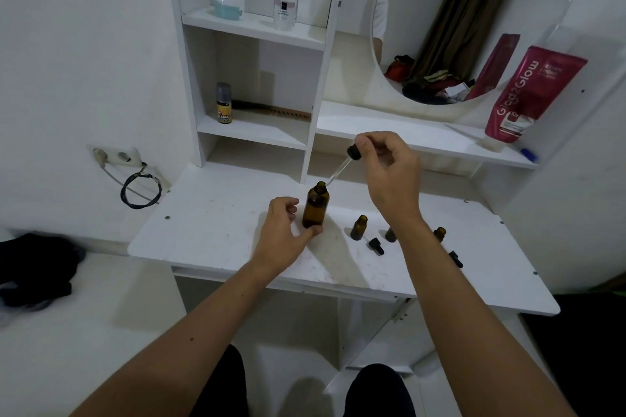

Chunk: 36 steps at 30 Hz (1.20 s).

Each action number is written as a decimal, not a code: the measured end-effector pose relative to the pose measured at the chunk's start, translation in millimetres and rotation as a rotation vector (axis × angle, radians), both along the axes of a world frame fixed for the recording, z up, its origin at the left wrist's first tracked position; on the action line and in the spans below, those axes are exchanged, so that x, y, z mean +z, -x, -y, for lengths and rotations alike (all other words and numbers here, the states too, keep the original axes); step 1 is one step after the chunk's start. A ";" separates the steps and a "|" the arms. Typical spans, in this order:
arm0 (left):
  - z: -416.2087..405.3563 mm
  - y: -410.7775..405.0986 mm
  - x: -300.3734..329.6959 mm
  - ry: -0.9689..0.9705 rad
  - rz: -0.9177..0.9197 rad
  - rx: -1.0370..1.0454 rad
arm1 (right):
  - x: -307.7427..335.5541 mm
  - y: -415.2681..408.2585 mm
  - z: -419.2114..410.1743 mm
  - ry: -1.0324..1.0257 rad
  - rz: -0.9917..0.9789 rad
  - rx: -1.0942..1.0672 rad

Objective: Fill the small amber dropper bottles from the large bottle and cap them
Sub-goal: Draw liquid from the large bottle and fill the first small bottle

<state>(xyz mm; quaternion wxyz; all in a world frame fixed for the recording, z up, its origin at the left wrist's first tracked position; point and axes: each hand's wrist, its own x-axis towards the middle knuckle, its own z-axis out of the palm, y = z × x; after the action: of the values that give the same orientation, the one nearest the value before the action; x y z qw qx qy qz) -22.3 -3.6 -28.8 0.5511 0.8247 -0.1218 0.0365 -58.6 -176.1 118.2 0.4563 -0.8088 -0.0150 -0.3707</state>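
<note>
**Dropper poised at the mouth of the large bottle**

Your left hand (283,230) holds the large amber glass bottle (315,208) upright on the white surface (220,223), its grip curled around the lower body with the thumb at the base. The bottle is uncapped.

Your right hand (389,173) is raised above and right of the large bottle, its grip pinching the black rubber bulb of a glass dropper (342,166). The pipette slants down to the left, its tip at the rim of the large bottle's mouth.

Right of the large bottle stands a small amber dropper bottle (359,227), open. Just beyond it a black dropper cap (376,245) lies on its side. Further right, partly hidden behind your right forearm, stands a second small bottle (391,234), then a third small amber bottle (439,234), with another black dropper cap (455,259) lying near it.
</note>
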 end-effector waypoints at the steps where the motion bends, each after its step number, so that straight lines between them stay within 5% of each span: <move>1: 0.3 5.8 -0.4 0.008 0.015 0.012 | -1.1 3.6 2.7 -0.008 0.000 -0.007; 13: 50.8 31.8 0.5 0.019 0.079 -0.217 | -39.7 42.6 45.9 -0.003 -0.056 -0.154; 36: 85.2 8.8 -7.1 -0.081 0.150 -0.222 | -82.8 26.6 49.6 -0.004 -0.151 -0.109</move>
<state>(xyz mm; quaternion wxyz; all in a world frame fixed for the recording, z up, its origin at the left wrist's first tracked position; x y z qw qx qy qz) -31.1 -88.8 -35.8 0.5075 0.8226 -0.2545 0.0320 -85.2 -225.7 35.4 0.4368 -0.8331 0.0640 -0.3331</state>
